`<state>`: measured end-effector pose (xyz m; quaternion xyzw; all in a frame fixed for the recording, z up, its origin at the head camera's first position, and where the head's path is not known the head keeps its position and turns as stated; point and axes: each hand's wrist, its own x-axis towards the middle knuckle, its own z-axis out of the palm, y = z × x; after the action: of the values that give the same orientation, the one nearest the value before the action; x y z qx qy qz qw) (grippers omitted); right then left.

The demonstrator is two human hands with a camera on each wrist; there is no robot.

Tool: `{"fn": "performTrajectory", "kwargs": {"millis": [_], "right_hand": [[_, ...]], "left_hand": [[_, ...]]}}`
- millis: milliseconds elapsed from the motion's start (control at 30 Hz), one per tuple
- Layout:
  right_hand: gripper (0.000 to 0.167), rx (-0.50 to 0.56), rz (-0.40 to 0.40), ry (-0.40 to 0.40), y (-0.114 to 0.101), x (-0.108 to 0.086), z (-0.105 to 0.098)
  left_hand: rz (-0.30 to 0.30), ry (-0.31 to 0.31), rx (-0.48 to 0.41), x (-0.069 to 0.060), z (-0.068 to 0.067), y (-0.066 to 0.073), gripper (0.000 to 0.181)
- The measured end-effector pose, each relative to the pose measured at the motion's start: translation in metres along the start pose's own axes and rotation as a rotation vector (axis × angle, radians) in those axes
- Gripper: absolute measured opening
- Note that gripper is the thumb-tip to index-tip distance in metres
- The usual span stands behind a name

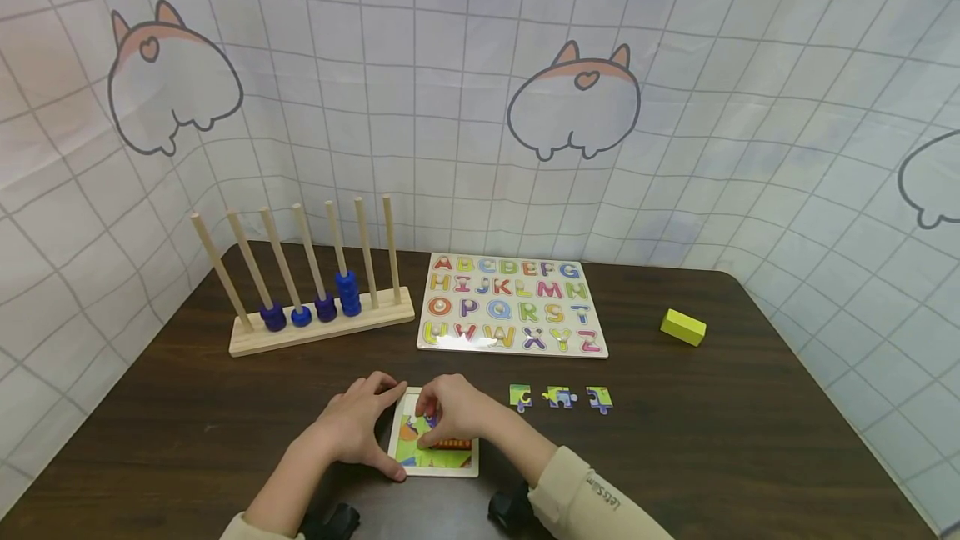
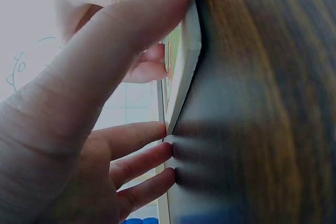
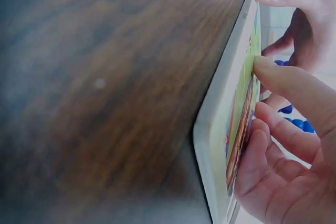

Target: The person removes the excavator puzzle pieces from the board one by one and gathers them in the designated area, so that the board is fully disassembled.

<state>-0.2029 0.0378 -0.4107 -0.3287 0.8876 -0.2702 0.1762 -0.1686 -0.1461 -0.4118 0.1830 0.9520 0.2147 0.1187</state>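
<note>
A wooden-framed jigsaw tray (image 1: 441,472) lies in front of me, a green picture partly filling it and pale backing showing at its upper left. My left hand (image 1: 355,423) holds the tray's left side, thumb at the near corner and index finger at the far corner; its other fingertips touch the tabletop in the left wrist view. Over the tray, my right hand (image 1: 459,408) has its thumb and curled fingertips on either side of a purple-marked jigsaw piece (image 1: 431,421), low against the picture. The hand partly covers that piece. Several loose-knobbed alphabet letters fill a board (image 1: 512,348) behind.
Three loose jigsaw pieces, including a middle one (image 1: 560,397), lie in a row right of the tray. At the back left stands a wooden peg rack (image 1: 322,336) with blue beads. A yellow block (image 1: 683,327) lies at the right on the dark table (image 1: 712,440).
</note>
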Motion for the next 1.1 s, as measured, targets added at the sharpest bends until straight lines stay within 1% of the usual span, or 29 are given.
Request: {"fn": "performTrajectory", "kwargs": {"millis": [267, 633, 867, 1100], "right_hand": [[0.025, 0.019, 0.013, 0.003, -0.002, -0.0012, -0.0001], [0.026, 0.027, -0.008, 0.031, -0.0015, 0.0002, 0.0018], [0.027, 0.044, -0.001, 0.053, -0.0017, 0.0002, 0.0014], [0.024, 0.033, -0.014, 0.074, -0.0016, 0.0012, 0.0019]], "left_hand": [[0.022, 0.009, 0.005, -0.0001, 0.0006, -0.0015, 0.108], [0.014, 0.007, 0.003, -0.0011, -0.0006, -0.0019, 0.108], [0.017, 0.005, -0.001, -0.0005, 0.0002, -0.0024, 0.107], [0.011, 0.006, 0.001, 0.0005, 0.0004, -0.0016, 0.108]]}}
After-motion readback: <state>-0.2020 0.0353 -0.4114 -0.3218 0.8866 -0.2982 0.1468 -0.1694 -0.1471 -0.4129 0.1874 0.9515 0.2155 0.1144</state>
